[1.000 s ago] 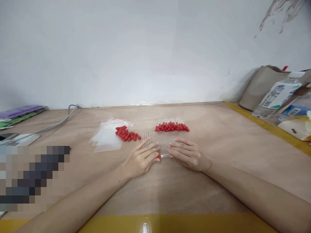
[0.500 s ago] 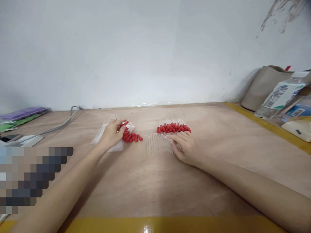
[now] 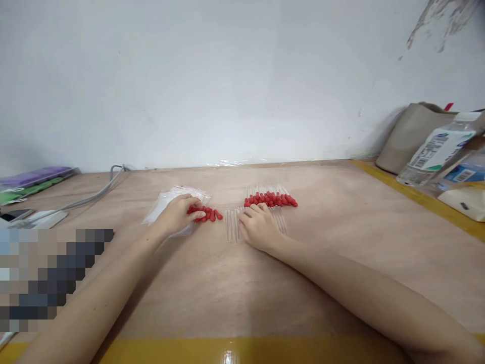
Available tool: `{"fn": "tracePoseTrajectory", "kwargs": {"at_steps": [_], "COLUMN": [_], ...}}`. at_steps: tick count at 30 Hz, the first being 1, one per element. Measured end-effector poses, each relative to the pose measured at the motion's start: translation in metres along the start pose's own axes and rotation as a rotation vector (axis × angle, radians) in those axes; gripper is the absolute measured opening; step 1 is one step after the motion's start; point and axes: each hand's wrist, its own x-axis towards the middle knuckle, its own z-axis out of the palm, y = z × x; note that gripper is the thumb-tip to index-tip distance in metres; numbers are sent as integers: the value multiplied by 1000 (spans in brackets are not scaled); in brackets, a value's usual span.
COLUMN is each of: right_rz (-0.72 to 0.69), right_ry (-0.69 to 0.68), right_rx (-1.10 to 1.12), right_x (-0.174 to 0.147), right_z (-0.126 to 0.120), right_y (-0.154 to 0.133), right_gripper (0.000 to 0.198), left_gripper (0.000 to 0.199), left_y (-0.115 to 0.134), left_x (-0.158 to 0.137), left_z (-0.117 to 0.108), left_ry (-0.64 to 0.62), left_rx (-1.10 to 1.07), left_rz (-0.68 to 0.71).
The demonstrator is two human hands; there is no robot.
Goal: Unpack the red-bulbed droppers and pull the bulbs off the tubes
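Small red rubber bulbs (image 3: 212, 216) lie in a loose pile on the table. My left hand (image 3: 178, 213) is curled over the pile's left side, thumb and fingers closed around bulbs. Thin clear tubes (image 3: 231, 226) lie side by side right of the pile. Over them is my right hand (image 3: 259, 226), palm down, with bent fingers pressed together on a tube; the fingertips are partly hidden. Just behind, another group of clear tubes with red bulbs on their ends (image 3: 271, 199) forms a dense red band.
Clear plastic bags (image 3: 157, 206) lie under and behind my left hand. A grey cable (image 3: 93, 196) and packs of purple and green items (image 3: 38, 178) are at the left. On the right stand a plastic bottle (image 3: 435, 151) and a beige container (image 3: 401, 136).
My right hand has moved left along the clear tubes and turned palm down. My left hand has lowered onto the red bulbs; the bulb raised in its fingers earlier is no longer visible there.
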Motion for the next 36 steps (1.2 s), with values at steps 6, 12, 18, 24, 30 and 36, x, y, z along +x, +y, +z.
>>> {"fn": "tracePoseTrajectory", "kwargs": {"at_steps": [6, 12, 18, 24, 30, 36], "right_rz": [14, 107, 265, 190, 244, 255], "right_ry": [-16, 24, 42, -80, -80, -103], "right_rx": [115, 100, 19, -23, -71, -66], "right_x": [-5, -2, 10, 12, 13, 17], "right_z": [-6, -17, -19, -6, -1, -2], "right_y": [-12, 3, 45, 58, 59, 59], "right_gripper": [34, 45, 27, 21, 20, 24], "left_gripper": [34, 54, 73, 69, 65, 61], "left_y": [21, 58, 70, 72, 71, 75], "left_x": [-3, -19, -29, -26, -22, -20], "left_z": [9, 39, 45, 44, 45, 38], "left_ry": [206, 100, -31, -154, -153, -26], "left_rx": [162, 225, 209, 230, 217, 285], "left_rz": [176, 292, 377, 376, 407, 460]}}
